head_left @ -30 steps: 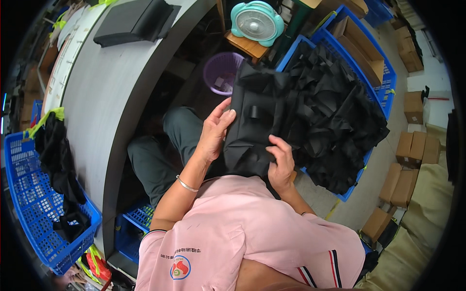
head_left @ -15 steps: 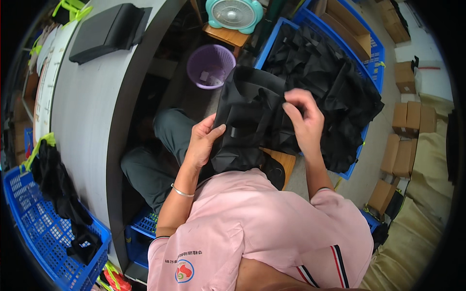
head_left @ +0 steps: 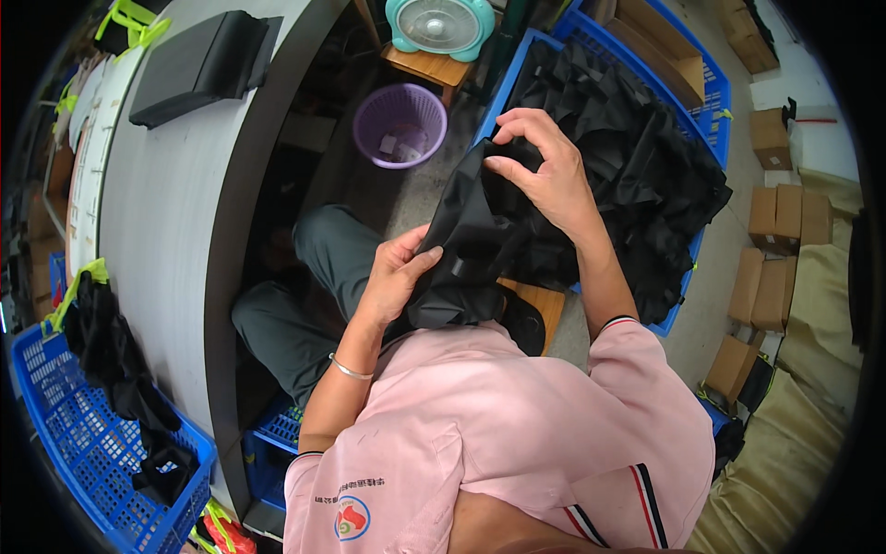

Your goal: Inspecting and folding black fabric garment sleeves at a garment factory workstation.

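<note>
Grey table (head_left: 166, 231) curves along the left. Blue crate (head_left: 688, 102) at upper right — heaped with black fabric pieces (head_left: 646, 166). Second blue crate (head_left: 83, 443) lower left, dark items inside. Purple basket (head_left: 400, 125) on the floor, a teal fan (head_left: 441, 26) above it. Black fabric piece (head_left: 466, 249) held over the lap, between both hands. Right hand (head_left: 544, 175) — arm raised, wrist bent, fingers pinching the upper edge. Left hand (head_left: 397, 272) grips the left edge, thumb on top.

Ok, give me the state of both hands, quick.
Left hand: closed on the black fabric piece.
Right hand: pinching its top edge.
</note>
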`<state>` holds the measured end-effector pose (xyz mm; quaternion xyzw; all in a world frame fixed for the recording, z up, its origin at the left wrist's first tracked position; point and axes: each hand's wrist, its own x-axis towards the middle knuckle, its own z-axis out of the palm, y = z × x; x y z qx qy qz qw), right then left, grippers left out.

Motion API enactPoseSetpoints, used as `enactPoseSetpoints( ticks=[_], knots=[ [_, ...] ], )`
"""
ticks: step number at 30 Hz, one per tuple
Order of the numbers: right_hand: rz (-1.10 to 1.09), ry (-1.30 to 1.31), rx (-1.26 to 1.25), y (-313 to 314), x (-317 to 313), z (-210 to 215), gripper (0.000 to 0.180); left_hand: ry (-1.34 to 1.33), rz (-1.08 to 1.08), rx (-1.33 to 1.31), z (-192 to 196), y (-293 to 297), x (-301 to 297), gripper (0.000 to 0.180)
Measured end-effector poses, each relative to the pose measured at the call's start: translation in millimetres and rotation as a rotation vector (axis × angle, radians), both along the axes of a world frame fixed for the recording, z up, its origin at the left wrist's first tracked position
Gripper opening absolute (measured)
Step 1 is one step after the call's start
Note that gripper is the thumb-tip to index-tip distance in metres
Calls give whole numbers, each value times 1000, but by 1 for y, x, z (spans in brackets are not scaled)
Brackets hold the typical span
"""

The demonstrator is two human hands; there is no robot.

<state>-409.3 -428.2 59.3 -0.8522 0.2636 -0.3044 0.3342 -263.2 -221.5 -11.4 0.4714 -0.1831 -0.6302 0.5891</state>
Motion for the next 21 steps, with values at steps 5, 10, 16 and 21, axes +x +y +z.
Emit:
enactPoseSetpoints(
  ticks=[5,10,16,21],
  knots=[
    [146,59,142,-4,-1,-2,25,2,-21,8,-2,-2,0,34],
    [528,-15,269,-9,-1,0,30,-61,-9,-13,4,-6,-2,22],
    [-101,-475,219,-25,-18,17,27,150,220,88,10,-9,16,23],
    [-127,-97,733,12,-45,-17,31,173,326,85,7,-7,24,23]
  ],
)
